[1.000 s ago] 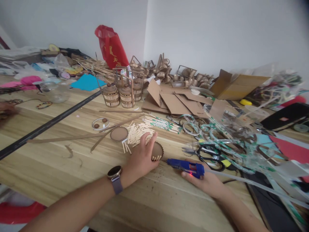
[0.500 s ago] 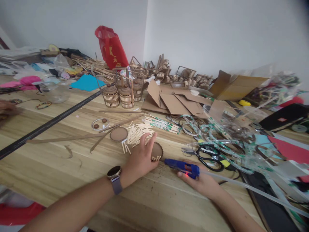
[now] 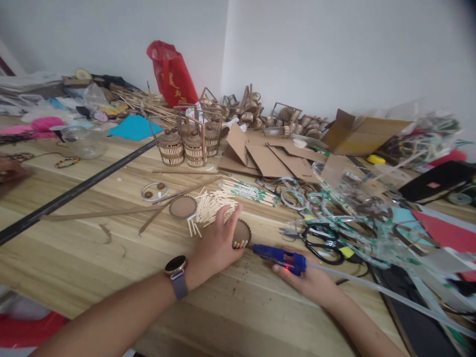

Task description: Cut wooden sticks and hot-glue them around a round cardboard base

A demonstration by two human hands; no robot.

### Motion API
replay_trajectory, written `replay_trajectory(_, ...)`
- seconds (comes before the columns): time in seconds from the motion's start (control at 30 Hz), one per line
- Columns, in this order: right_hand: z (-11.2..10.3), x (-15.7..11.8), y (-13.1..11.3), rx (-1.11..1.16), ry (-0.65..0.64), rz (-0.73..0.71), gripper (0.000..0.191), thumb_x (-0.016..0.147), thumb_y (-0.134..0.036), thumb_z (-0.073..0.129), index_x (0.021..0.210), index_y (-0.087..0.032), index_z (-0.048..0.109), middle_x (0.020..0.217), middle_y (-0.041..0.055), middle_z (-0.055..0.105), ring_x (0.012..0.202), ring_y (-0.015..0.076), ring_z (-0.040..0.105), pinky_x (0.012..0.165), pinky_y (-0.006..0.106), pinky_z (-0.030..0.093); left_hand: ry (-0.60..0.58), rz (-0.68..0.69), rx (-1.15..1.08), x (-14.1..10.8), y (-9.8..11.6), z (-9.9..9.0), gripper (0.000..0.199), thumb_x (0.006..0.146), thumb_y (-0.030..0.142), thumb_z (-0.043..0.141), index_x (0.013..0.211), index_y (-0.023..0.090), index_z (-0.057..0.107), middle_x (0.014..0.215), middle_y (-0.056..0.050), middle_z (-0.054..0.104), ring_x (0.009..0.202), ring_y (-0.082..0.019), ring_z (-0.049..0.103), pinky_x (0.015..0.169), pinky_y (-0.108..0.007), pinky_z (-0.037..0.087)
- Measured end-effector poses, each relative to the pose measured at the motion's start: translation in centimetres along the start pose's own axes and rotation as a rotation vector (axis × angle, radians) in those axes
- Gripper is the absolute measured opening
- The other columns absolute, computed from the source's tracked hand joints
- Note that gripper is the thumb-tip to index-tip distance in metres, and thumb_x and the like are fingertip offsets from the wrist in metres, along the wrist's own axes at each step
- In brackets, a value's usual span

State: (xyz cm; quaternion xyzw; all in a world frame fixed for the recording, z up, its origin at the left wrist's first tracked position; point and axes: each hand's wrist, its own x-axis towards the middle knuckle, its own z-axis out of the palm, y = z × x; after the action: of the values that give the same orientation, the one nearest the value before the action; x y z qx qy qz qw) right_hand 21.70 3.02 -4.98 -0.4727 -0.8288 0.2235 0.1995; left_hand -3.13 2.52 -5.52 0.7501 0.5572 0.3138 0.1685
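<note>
My right hand [image 3: 310, 280] is closed around a blue hot glue gun [image 3: 278, 255] with a red light lit on it. A long clear glue stick [image 3: 372, 285] runs out of its back. The gun's nozzle touches or nearly touches the near rim of a round cardboard base [image 3: 242, 233] with a ridged edge. A few short sticks stand along that near rim. My left hand [image 3: 219, 238], with a watch on the wrist, grips the base's left side, thumb low and two fingers raised; it partly hides the base. Cut short sticks [image 3: 211, 206] lie heaped just beyond.
Another ridged round base [image 3: 183, 206] lies left of the stick pile. Black-handled scissors [image 3: 322, 240] and plastic wrappers [image 3: 345, 223] lie to the right. Small lidded buckets [image 3: 195, 148] stand behind, near cardboard sheets [image 3: 271, 157]. Another person's hand [image 3: 10, 168] shows at the left edge.
My hands, the glue gun and the base stay almost where they were. The other person's hand at the left edge has shifted slightly.
</note>
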Motion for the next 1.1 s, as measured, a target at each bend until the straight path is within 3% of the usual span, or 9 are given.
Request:
replay_trajectory(0.27,-0.43,0.31,-0.98,0.025,-0.045,-0.054,0.031,0.085,-0.045,0.054,0.084,-0.020,0.073,0.087,0.0091,0.076,0.081,0.0253,0.071,0.077,0.035,0.058,0.004,0.007,0.009,0.01,-0.08,0.05,0.106,0.067,0.013,0.072,0.148,0.036,0.006,0.147,-0.012,0.021,0.135,-0.033,0.034,0.103,-0.047,0.042)
replay_trajectory(0.57,-0.23,0.06,-0.25,0.009,-0.033,-0.022,0.033,0.083,-0.046,0.057,0.090,-0.019,0.074,0.094,0.0118,0.076,0.086,0.0272,0.072,0.078,0.037,0.058,0.007,0.011,0.012,0.04,-0.04,0.04,0.106,0.068,0.014,0.072,0.148,0.034,0.007,0.146,-0.013,0.022,0.135,-0.034,0.034,0.105,-0.049,0.040)
replay_trajectory(0.8,-0.32,0.30,-0.95,0.007,-0.007,-0.084,0.033,0.085,-0.044,0.054,0.087,-0.019,0.074,0.091,0.0112,0.076,0.084,0.0257,0.071,0.078,0.035,0.057,0.001,0.016,0.029,0.01,-0.06,0.07,0.105,0.068,0.014,0.072,0.148,0.034,0.007,0.147,-0.013,0.022,0.133,-0.034,0.037,0.103,-0.048,0.042)
replay_trajectory(1.0,-0.18,0.19,-0.71,0.066,0.020,0.027,0.033,0.080,-0.048,0.057,0.086,-0.020,0.074,0.090,0.0109,0.077,0.084,0.0284,0.071,0.079,0.037,0.057,0.012,0.015,0.002,0.04,-0.22,0.18,0.106,0.067,0.014,0.073,0.148,0.034,0.008,0.147,-0.013,0.023,0.136,-0.034,0.034,0.104,-0.049,0.041)
replay_trajectory(1.1,-0.19,0.34,-0.46,0.138,0.106,0.187,0.037,0.078,-0.054,0.058,0.088,-0.021,0.073,0.089,0.0097,0.076,0.085,0.0294,0.070,0.078,0.039,0.056,0.002,0.008,0.001,0.01,-0.14,0.11,0.106,0.067,0.013,0.072,0.148,0.034,0.007,0.147,-0.013,0.022,0.134,-0.034,0.036,0.103,-0.049,0.041)
